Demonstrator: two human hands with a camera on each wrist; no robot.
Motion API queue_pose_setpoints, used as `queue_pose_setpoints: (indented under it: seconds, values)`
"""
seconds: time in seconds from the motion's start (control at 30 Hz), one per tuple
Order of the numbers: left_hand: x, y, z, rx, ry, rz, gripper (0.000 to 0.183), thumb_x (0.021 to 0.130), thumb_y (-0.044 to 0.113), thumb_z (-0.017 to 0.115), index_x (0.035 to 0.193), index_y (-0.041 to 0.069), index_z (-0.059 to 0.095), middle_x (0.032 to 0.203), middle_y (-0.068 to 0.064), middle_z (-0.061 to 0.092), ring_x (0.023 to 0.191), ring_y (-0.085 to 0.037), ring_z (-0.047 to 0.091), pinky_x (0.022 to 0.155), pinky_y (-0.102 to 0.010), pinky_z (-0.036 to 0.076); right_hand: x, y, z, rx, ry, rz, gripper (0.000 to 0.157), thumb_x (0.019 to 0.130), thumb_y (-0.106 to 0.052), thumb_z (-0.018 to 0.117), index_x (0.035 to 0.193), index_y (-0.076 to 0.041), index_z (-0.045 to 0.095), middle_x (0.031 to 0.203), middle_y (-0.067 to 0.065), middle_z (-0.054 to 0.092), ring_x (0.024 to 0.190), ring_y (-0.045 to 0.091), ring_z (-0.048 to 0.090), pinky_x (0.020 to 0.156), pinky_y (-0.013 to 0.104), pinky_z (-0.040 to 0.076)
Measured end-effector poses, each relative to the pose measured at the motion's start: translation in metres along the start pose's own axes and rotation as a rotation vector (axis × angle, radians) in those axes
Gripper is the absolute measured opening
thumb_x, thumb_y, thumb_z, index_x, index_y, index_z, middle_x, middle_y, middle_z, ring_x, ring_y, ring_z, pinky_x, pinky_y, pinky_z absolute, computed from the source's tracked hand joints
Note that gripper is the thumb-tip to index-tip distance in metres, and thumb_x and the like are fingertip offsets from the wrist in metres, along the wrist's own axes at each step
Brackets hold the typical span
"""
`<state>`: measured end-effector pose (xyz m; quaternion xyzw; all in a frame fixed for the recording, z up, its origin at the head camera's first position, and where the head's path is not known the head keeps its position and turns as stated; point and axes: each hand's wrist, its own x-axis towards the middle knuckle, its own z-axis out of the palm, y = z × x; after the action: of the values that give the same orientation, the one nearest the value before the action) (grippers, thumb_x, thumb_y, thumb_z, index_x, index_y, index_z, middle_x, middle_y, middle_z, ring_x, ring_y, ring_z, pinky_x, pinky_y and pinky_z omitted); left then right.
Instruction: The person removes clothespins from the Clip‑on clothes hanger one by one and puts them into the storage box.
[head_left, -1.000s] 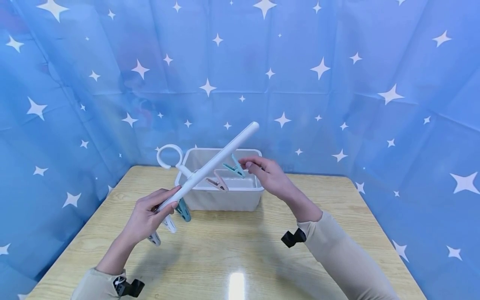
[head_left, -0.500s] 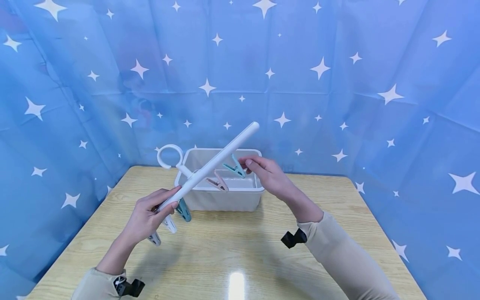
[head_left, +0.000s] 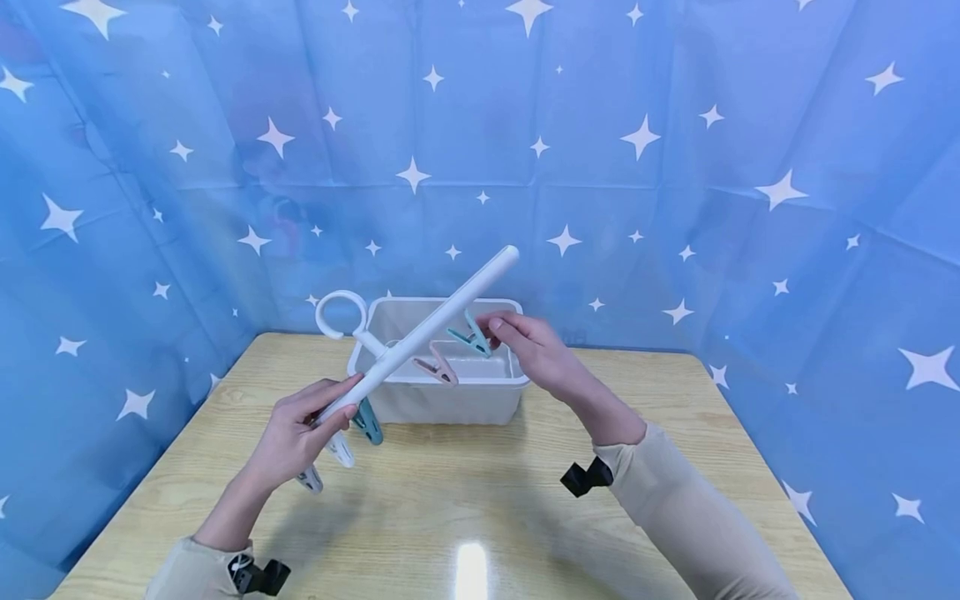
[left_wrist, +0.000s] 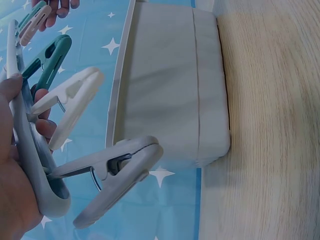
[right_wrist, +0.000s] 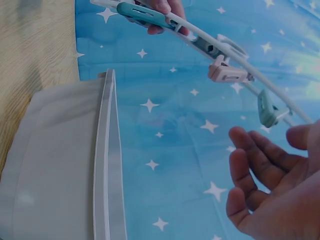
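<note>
My left hand (head_left: 296, 433) grips the lower end of a white clip hanger (head_left: 442, 313), thumb on top. The hanger slants up to the right, its hook at the left. Clips hang along it: dark teal (head_left: 367, 422), white (left_wrist: 75, 107) and grey (left_wrist: 125, 170) near my left hand, pale pink (head_left: 441, 367) and light teal (head_left: 474, 340) toward the far end. Beside the light teal clip is my right hand (head_left: 536, 354). In the right wrist view its fingers (right_wrist: 265, 160) are loosely bent, apart from the clip, with nothing between them.
Behind and below the hanger, a white plastic bin (head_left: 442, 402) stands at the back of the wooden table (head_left: 420, 508). A blue curtain (head_left: 480, 150) with white stars surrounds the table at the back and sides.
Both hands and the hanger stay almost still. The curtain at the left has shifted slightly further left.
</note>
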<state>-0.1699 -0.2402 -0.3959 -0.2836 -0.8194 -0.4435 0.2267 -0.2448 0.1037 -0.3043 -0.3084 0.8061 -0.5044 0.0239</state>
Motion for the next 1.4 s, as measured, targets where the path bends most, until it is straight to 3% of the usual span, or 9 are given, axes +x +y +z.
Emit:
queue_pose_setpoints:
  seconds: [0.23,0.43,0.53,0.67,0.77,0.9,1.1,1.23,1.4]
  values:
    - [0.003,-0.001,-0.001,0.010,-0.017,-0.007,0.045,0.093,0.004,0.068,0.137,0.013,0.063,0.090,-0.005,0.066,0.065,-0.006,0.053,0.051,-0.021,0.042,-0.001,-0.006,-0.001,0.023,-0.010,0.008,0.043,0.109,-0.028,0.038,0.137,-0.003,0.058,0.124,0.015,0.064,0.115,0.028,0.057,0.104,0.049,0.044]
    - [0.003,0.000,0.000,0.003,-0.022,-0.002,0.047,0.092,0.001,0.068,0.137,0.013,0.063,0.090,0.000,0.065,0.064,-0.007,0.051,0.051,-0.021,0.042,-0.002,-0.008,-0.001,0.044,-0.035,0.010,0.045,0.110,-0.033,0.037,0.140,-0.007,0.058,0.136,0.011,0.062,0.124,0.026,0.057,0.107,0.051,0.043]
    - [0.003,0.000,0.002,-0.005,-0.021,0.009,0.046,0.092,0.001,0.068,0.137,0.012,0.063,0.089,-0.001,0.064,0.064,-0.007,0.051,0.050,-0.021,0.042,-0.002,-0.009,-0.001,0.062,-0.048,0.012,0.046,0.110,-0.034,0.035,0.138,-0.007,0.059,0.132,0.014,0.065,0.120,0.024,0.059,0.101,0.046,0.045]
    - [0.004,0.002,0.002,-0.003,-0.024,0.013,0.047,0.092,0.001,0.069,0.137,0.013,0.063,0.089,0.000,0.065,0.064,-0.008,0.052,0.050,-0.021,0.042,-0.002,-0.010,0.000,0.088,-0.067,0.012,0.046,0.110,-0.033,0.033,0.134,-0.007,0.062,0.115,0.018,0.071,0.106,0.024,0.062,0.090,0.040,0.044]
    - [0.004,0.003,0.002,-0.002,-0.026,0.009,0.046,0.092,0.002,0.069,0.137,0.013,0.063,0.089,-0.001,0.066,0.064,-0.007,0.053,0.050,-0.021,0.042,-0.003,-0.011,0.000,0.100,-0.082,0.018,0.046,0.111,-0.033,0.033,0.132,-0.006,0.063,0.105,0.017,0.071,0.099,0.028,0.056,0.086,0.038,0.040]
    - [0.004,0.004,0.003,-0.009,-0.026,0.011,0.045,0.093,0.003,0.068,0.137,0.013,0.063,0.089,-0.004,0.066,0.063,-0.006,0.053,0.049,-0.021,0.042,-0.005,-0.012,0.000,0.116,-0.096,0.035,0.046,0.110,-0.034,0.034,0.131,-0.005,0.063,0.101,0.017,0.070,0.094,0.030,0.049,0.084,0.037,0.038]
    - [0.003,0.005,0.005,-0.020,-0.026,0.019,0.044,0.094,0.003,0.067,0.137,0.011,0.063,0.089,-0.005,0.065,0.063,-0.005,0.053,0.048,-0.020,0.042,-0.006,-0.013,-0.001,0.141,-0.124,0.027,0.048,0.110,-0.034,0.033,0.129,-0.002,0.063,0.093,0.011,0.066,0.087,0.023,0.051,0.081,0.032,0.042]
    - [0.004,0.006,0.006,-0.027,-0.028,0.022,0.045,0.093,0.001,0.068,0.137,0.011,0.062,0.090,-0.002,0.065,0.063,-0.005,0.053,0.048,-0.021,0.042,-0.007,-0.012,-0.002,0.206,-0.158,0.028,0.050,0.110,-0.034,0.032,0.128,0.000,0.064,0.087,0.011,0.061,0.079,0.019,0.051,0.077,0.027,0.044]
    - [0.004,0.009,0.007,-0.042,-0.039,0.020,0.044,0.094,0.003,0.067,0.137,0.010,0.062,0.090,-0.008,0.066,0.063,-0.005,0.053,0.048,-0.021,0.043,-0.007,-0.011,-0.002,0.283,-0.212,0.055,0.051,0.110,-0.032,0.029,0.129,0.002,0.062,0.082,0.013,0.056,0.076,0.019,0.049,0.076,0.028,0.042]
